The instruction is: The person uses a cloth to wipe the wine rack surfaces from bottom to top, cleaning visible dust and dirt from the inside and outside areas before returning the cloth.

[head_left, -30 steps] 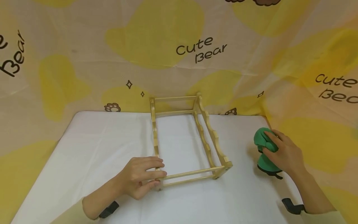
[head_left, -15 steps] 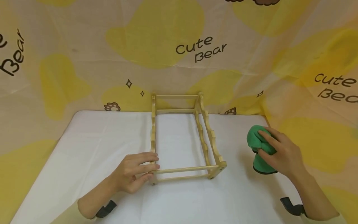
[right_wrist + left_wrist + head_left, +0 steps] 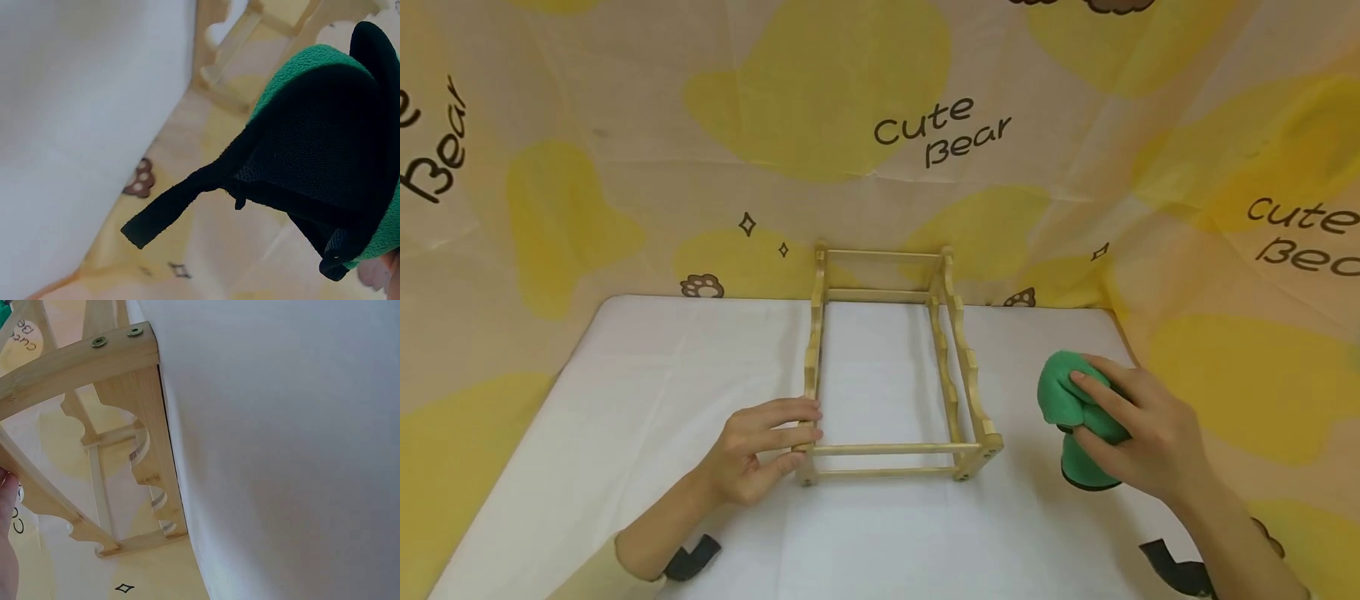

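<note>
Near the middle of the table stands a light wooden rack (image 3: 895, 449) with scalloped side rails and thin crossbars. My left hand (image 3: 760, 450) grips its near left corner, fingers over the side rail and thumb at the outer front. Close up in the left wrist view are the rack's end piece (image 3: 81, 362) and notched rails. To the right, my right hand (image 3: 1150, 433) holds a green terry-cloth item (image 3: 1060, 390), bent in the middle, above the table. The right wrist view shows its dark hollow inside (image 3: 312, 131) and a black strap (image 3: 178, 203) hanging loose.
A white cloth (image 3: 685, 375) covers the table. Behind it and at both sides hangs a yellow and beige printed curtain (image 3: 850, 100). A black band end (image 3: 692, 558) shows beneath the left wrist, another (image 3: 1172, 567) by the right wrist.
The rack has turned slightly, its near end going left with my left hand. My right hand has moved left with the green item, toward the rack.
</note>
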{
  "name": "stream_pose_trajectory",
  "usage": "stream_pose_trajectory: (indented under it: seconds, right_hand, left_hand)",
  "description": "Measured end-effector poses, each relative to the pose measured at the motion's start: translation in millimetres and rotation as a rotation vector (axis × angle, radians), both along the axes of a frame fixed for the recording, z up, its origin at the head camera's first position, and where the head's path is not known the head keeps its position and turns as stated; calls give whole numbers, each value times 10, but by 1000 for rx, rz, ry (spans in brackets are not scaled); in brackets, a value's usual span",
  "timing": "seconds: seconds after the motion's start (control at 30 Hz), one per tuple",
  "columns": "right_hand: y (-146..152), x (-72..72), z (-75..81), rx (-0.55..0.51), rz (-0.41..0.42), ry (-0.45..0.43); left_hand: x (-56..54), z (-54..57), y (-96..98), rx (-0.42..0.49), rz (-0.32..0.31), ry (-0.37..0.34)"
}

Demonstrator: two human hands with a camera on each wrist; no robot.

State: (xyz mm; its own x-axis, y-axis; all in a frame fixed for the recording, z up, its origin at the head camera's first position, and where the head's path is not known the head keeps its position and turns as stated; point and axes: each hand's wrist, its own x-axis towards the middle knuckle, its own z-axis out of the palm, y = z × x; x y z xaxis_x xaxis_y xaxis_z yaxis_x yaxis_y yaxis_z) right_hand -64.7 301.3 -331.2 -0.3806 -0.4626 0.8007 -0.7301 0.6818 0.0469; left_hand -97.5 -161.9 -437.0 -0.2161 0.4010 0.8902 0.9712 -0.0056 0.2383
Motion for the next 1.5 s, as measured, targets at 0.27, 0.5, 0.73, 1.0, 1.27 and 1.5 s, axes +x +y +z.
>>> stream_pose_trajectory:
  seconds: [0.27, 0.5, 0.73, 1.0, 1.27, 1.5]
  right_hand:
    - [-332, 113, 90, -34, 122, 109]
    - [-525, 216, 78, -7, 180, 145]
    - [-655, 295, 52, 11, 250, 157]
    - [-811, 366, -1, 23, 340, 178]
    - [-907, 388, -149, 93, 424, 182]
    - [-881, 421, -389, 212, 429, 103]
  left_hand:
    - [0, 1, 20, 15, -4, -14]
    - [31, 26, 14, 28, 7, -34]
    - [31, 31, 7, 27, 16, -42]
    - [38, 24, -1, 24, 16, -50]
    - [41, 14, -4, 27, 16, -58]
    - [42, 11, -3, 25, 9, -65]
